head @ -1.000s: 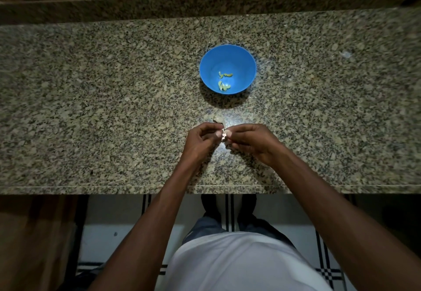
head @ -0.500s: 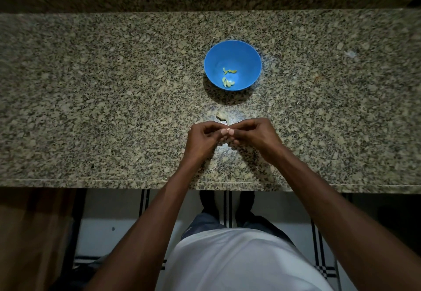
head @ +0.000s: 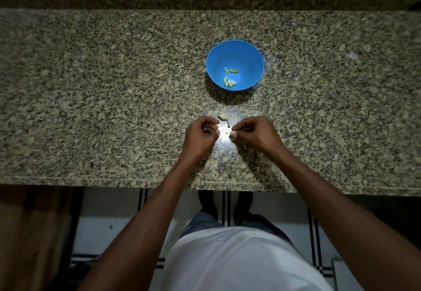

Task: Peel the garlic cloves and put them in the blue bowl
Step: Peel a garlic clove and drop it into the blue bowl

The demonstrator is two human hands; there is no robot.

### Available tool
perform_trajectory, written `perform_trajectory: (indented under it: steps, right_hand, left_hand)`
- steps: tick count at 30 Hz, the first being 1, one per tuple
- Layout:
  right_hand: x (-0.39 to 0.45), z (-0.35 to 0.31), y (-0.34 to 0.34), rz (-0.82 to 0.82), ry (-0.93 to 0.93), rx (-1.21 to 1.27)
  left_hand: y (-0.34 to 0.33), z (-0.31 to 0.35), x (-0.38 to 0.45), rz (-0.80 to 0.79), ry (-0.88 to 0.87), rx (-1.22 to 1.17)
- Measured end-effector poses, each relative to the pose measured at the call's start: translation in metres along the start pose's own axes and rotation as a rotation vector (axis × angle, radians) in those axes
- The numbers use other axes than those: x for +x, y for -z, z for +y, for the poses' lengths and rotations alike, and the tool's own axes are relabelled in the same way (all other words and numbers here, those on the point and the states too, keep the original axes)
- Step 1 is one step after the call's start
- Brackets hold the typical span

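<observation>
Granite counter — hands now pulled apart, fingertips separated.

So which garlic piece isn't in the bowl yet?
The pale garlic piece lying on the granite counter, between the blue bowl and the hands. The yellowish cloves already sit inside the bowl.

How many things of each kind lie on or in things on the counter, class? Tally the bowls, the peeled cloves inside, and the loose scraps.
Blue bowl: 1
Peeled garlic cloves in the bowl: about 4, clustered and hard to separate
Loose garlic scrap on the granite counter: 1
Total: about 6
</observation>
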State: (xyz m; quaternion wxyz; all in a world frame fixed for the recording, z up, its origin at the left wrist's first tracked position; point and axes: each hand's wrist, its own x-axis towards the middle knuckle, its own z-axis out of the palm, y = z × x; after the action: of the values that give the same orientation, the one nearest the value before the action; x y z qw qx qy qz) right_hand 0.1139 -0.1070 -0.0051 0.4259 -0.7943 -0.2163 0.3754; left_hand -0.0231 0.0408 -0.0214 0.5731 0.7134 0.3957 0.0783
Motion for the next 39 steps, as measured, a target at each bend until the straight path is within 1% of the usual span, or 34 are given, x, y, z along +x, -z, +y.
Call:
perform_trajectory:
  steps: [2,6,10,14,18,25,30,34,39]
  right_hand:
    - [0.002,0.000,-0.001,0.061,0.104,-0.203]
    - [0.002,0.001,-0.008,0.076,0.324,-0.563]
    - [-0.009,-0.002,-0.016,0.067,0.440,-0.866]
    - [-0.007,-0.007,-0.020,0.042,0.462,-1.034]
    - [-0.007,-0.012,-0.021,-0.006,0.450,-1.108]
    - [-0.006,-0.023,-0.021,-0.061,0.434,-1.167]
    - [-0.003,-0.029,-0.023,-0.077,0.415,-1.140]
    - [-0.003,-0.036,-0.023,-0.128,0.437,-1.133]
    - [-0.002,-0.036,-0.025,-0.148,0.467,-1.132]
  left_hand:
    - [0.000,-0.005,0.003,0.050,-0.073,0.134]
    - [-0.002,-0.012,0.008,0.025,-0.184,0.306]
    - [-0.003,-0.014,0.011,0.015,-0.255,0.379]
    - [-0.002,-0.018,0.014,0.008,-0.260,0.394]
    - [-0.001,-0.019,0.016,0.006,-0.268,0.388]
    - [-0.001,-0.020,0.018,-0.006,-0.246,0.372]
    - [-0.002,-0.021,0.018,-0.002,-0.244,0.370]
    - [-0.001,-0.019,0.018,-0.001,-0.238,0.373]
    - [0.001,-0.015,0.018,-0.016,-0.230,0.361]
